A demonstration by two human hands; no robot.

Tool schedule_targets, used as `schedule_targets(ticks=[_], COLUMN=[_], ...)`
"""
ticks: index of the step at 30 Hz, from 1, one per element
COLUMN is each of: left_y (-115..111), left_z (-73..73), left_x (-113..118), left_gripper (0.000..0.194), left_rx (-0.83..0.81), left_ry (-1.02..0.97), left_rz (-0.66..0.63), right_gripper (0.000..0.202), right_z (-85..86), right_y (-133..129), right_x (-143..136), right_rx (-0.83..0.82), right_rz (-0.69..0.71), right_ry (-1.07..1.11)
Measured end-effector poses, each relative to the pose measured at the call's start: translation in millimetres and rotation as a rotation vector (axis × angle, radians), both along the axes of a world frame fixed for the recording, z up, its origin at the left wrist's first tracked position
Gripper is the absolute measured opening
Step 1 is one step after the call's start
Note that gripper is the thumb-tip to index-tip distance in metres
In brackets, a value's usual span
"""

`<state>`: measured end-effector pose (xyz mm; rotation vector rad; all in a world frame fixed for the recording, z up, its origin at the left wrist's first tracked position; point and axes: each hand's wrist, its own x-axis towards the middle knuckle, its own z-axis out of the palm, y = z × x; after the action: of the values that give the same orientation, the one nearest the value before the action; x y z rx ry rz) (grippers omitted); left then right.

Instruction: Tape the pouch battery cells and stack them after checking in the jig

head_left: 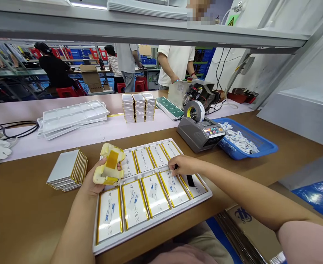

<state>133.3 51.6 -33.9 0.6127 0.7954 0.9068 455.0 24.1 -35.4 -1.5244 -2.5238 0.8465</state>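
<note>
My left hand (pixel 93 183) grips a cream plastic jig (pixel 98 175) with a yellow-brown pad, held above the left side of a white tray (pixel 153 221). Flat white pouch batteries with yellow edges lie in the tray's two rows. Several front-row ones, such as the leftmost battery (pixel 103 227), bear 3M-printed tape pieces. My right hand (pixel 184 165) has its fingers pinched over a front-row battery (pixel 179 194), near the upper end of its tape. A small dark bit shows at the fingertips; its kind is unclear. A black strip (pixel 190 180) lies on the rightmost front battery.
Right of the tray stand a grey tape dispenser (pixel 197 134) and a blue basket (pixel 268 147) of white scraps. Stacked batteries (pixel 65 167) sit at left; taller battery stacks (pixel 139 108) and empty trays (pixel 73 117) are behind. A metal shelf beam (pixel 150 31) crosses above. People work beyond.
</note>
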Motion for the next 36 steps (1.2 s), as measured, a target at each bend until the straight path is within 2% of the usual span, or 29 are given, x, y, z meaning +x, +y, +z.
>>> schedule_targets(ticks=[3,9,14,15,17,20,23,25,31,36], left_y=[1.6,1.7,-0.1,-0.3,-0.7,-1.5,-2.0,-1.8,0.8,0.7], left_z=[-1.5,-4.2,-3.9,-4.3,-5.4,-7.5,-8.2,-7.8,-8.3,-10.7], left_x=[-1.5,-2.8,-1.4,-1.5,-2.2,-3.4,-3.6,-3.2,-2.8,-4.3], left_gripper=[0.034,0.035,0.035,0.034,0.033,0.033,0.032,0.030,0.029,0.028], left_rx=[0.072,0.084,0.084,0.083,0.079,0.083,0.083,0.079,0.093,0.120], left_ry=[0.036,0.039,0.010,0.007,-0.001,-0.022,-0.036,-0.037,0.007,-0.030], left_rz=[-0.065,-0.063,-0.048,-0.048,-0.044,-0.041,-0.045,-0.044,-0.036,-0.049], right_gripper=[0.013,0.020,0.023,0.024,0.024,0.019,0.018,0.018,0.022,0.022], right_z=[-1.2,-4.3,7.3,8.4,7.4,2.0,-1.4,-2.1,-5.1,-7.7], right_y=[2.3,-3.2,-4.6,-3.0,0.8,4.6,4.4,2.8,-4.7,-17.5], right_x=[2.6,-0.7,-8.2,-13.7,-28.9,-52.4,-61.5,-59.4,-51.8,-64.2], right_rx=[-0.071,-0.070,-0.353,-0.362,-0.271,-0.063,0.044,0.053,0.051,0.012], right_rz=[0.065,0.029,0.198,0.196,0.111,-0.020,0.046,0.103,0.068,-0.048], right_ry=[0.027,0.017,0.248,0.285,0.279,0.097,-0.054,-0.071,-0.037,-0.028])
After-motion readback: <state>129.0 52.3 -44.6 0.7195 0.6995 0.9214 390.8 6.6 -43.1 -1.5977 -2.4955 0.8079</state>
